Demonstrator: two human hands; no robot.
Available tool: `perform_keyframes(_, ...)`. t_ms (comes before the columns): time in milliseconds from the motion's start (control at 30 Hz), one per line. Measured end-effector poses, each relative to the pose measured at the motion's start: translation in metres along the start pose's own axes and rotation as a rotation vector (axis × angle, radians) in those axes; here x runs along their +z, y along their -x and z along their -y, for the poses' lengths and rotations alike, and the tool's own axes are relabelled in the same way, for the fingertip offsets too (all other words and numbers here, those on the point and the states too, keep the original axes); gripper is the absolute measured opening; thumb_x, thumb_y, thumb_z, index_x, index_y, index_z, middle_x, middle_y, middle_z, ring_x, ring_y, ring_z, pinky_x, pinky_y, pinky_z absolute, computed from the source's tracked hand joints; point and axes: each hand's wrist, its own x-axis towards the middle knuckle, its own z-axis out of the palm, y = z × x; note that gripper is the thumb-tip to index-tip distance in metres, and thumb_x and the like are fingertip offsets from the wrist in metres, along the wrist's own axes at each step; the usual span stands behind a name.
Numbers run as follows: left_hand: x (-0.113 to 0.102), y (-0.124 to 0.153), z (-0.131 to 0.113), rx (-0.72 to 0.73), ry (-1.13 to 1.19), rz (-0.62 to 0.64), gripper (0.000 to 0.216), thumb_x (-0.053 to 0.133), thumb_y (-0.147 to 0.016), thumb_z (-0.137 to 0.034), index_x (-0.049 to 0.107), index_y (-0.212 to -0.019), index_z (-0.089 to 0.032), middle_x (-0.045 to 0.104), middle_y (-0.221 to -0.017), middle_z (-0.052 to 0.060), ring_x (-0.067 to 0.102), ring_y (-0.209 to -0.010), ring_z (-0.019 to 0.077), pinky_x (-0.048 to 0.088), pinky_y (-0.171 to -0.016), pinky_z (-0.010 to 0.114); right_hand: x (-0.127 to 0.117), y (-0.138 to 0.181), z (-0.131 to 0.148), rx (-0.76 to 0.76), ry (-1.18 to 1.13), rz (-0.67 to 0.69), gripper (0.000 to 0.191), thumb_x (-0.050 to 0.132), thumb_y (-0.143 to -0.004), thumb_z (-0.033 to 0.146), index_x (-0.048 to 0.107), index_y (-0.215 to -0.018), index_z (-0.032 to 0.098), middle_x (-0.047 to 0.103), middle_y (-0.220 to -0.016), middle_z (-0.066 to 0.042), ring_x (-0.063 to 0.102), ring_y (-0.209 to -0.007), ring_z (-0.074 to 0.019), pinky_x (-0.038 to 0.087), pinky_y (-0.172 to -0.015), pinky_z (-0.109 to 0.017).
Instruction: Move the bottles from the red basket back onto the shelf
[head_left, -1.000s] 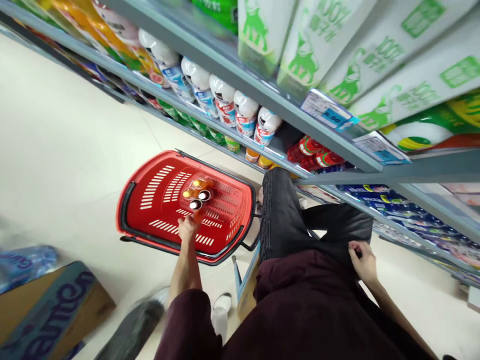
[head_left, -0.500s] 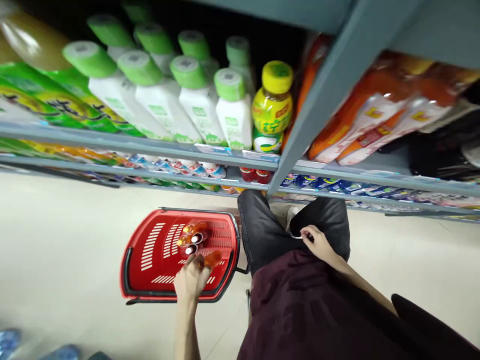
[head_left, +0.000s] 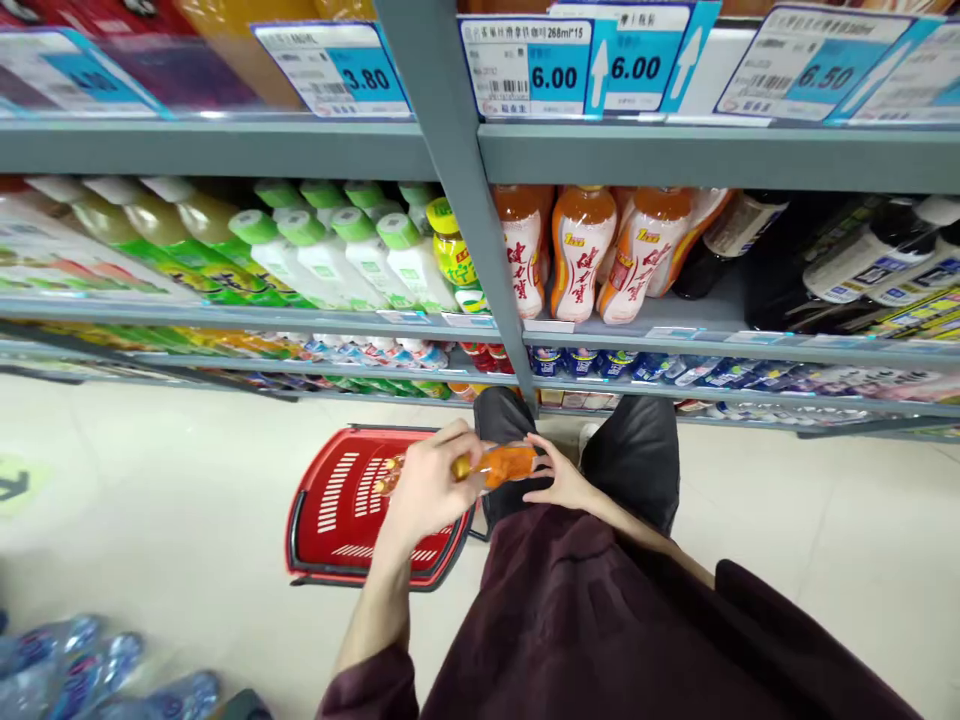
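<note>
We have the bottle up in front of us, lying sideways above the knees, just right of the red basket on the floor. It is small, clear plastic full of orange drink, with a yellow cap end toward our left hand. That left hand wraps closed around the cap end; our right hand touches the other end with curled fingertips, gripping it lightly. More orange bottles stand in the basket. Ahead, the shelf carries taller orange bottles with white labels.
</note>
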Motion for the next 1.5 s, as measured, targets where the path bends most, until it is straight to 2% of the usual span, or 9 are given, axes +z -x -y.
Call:
perform_keyframes(200, 0.01, -0.045, -0.029, 0.229, 0.128, 0.092, 0.018, 0.055, -0.069, -0.012, 0.062, -0.085, -0.017, 0.062, -0.096, 0.004, 0.058, -0.082, 0.0167, 0.043, -0.073, 0.029, -0.006, 0.018, 0.017, -0.056, 0.019, -0.111, 0.08, 0.096, -0.062, 0.038, 0.058, -0.131, 0.02, 0.069, -0.126, -0.009, 0.067, -0.116, -0.0254, 0.05, -0.11, -0.045)
perform_keyframes(367, 0.03, -0.081, -0.013, 0.229, 0.197, 0.051, 0.034, 0.058, -0.085, -0.025, 0.072, -0.114, -0.016, 0.066, -0.111, 0.007, 0.062, -0.084, 0.0163, 0.047, -0.072, 0.027, -0.015, 0.042, 0.03, 0.029, -0.181, 0.074, 0.071, 0.09, -0.069, 0.049, 0.059, -0.126, 0.018, 0.075, -0.104, -0.007, 0.071, -0.084, -0.02, 0.058, -0.072, -0.031)
perform_keyframes(467, 0.042, -0.097, -0.003, 0.202, 0.204, 0.015, 0.033, 0.059, -0.091, -0.035, 0.075, -0.11, -0.014, 0.066, -0.103, 0.007, 0.059, -0.077, 0.0144, 0.046, -0.071, 0.027, -0.016, 0.051, 0.038, 0.082, -0.303, 0.175, 0.077, 0.085, -0.074, 0.057, 0.056, -0.133, 0.018, 0.077, -0.097, -0.008, 0.067, -0.069, -0.017, 0.048, -0.053, -0.024)
perform_keyframes(900, 0.056, -0.107, 0.011, 0.089, 0.259, -0.082, 0.034, 0.059, -0.091, -0.044, 0.076, -0.092, -0.015, 0.067, -0.09, 0.006, 0.058, -0.077, 0.0165, 0.044, -0.073, 0.029, -0.017, 0.055, 0.037, 0.084, -0.439, 0.253, 0.078, 0.073, -0.078, 0.07, 0.055, -0.13, 0.015, 0.075, -0.085, -0.008, 0.057, -0.053, -0.0128, 0.043, -0.047, -0.024)
perform_keyframes(967, 0.055, -0.107, 0.009, 0.094, 0.269, -0.087, 0.032, 0.058, -0.09, -0.042, 0.075, -0.094, -0.015, 0.068, -0.093, 0.006, 0.059, -0.079, 0.0171, 0.045, -0.076, 0.03, -0.015, 0.055, 0.036, 0.087, -0.375, 0.172, 0.075, 0.078, -0.077, 0.065, 0.054, -0.129, 0.018, 0.075, -0.09, -0.007, 0.062, -0.062, -0.0152, 0.049, -0.054, -0.025)
perform_keyframes(1167, 0.065, -0.109, -0.001, 0.072, 0.467, -0.206, 0.013, 0.048, -0.08, -0.027, 0.059, -0.08, -0.019, 0.057, -0.083, 0.003, 0.053, -0.08, 0.0186, 0.042, -0.08, 0.033, -0.009, 0.053, 0.034, -0.02, -0.026, -0.334, 0.079, 0.094, -0.063, 0.041, 0.049, -0.127, 0.024, 0.068, -0.118, -0.007, 0.069, -0.103, -0.023, 0.059, -0.093, -0.038)
perform_keyframes(1267, 0.075, -0.115, -0.006, 0.003, 0.776, -0.299, 0.007, 0.047, -0.069, -0.026, 0.046, -0.067, -0.02, 0.046, -0.072, 0.003, 0.043, -0.07, 0.0179, 0.037, -0.068, 0.033, -0.009, 0.056, 0.032, -0.032, -0.093, -0.379, 0.088, 0.095, -0.061, 0.039, 0.043, -0.131, 0.027, 0.066, -0.12, -0.007, 0.073, -0.093, -0.0223, 0.063, -0.086, -0.04)
perform_keyframes(1400, 0.08, -0.12, -0.005, 0.106, 1.039, -0.297, 0.011, 0.047, -0.056, -0.029, 0.039, -0.056, -0.02, 0.043, -0.068, 0.006, 0.041, -0.066, 0.0184, 0.035, -0.063, 0.035, -0.011, 0.06, 0.035, -0.007, -0.259, -0.31, 0.084, 0.088, -0.072, 0.048, 0.036, -0.136, 0.03, 0.065, -0.114, -0.005, 0.073, -0.077, -0.0199, 0.064, -0.061, -0.036)
perform_keyframes(1500, 0.08, -0.121, -0.001, 0.168, 1.142, -0.268, 0.016, 0.047, -0.051, -0.033, 0.036, -0.053, -0.021, 0.042, -0.066, 0.007, 0.041, -0.063, 0.0181, 0.036, -0.06, 0.036, -0.012, 0.058, 0.042, -0.108, -0.114, -0.404, 0.076, 0.083, -0.077, 0.051, 0.042, -0.136, 0.027, 0.064, -0.114, -0.007, 0.072, -0.091, -0.023, 0.065, -0.072, -0.039)
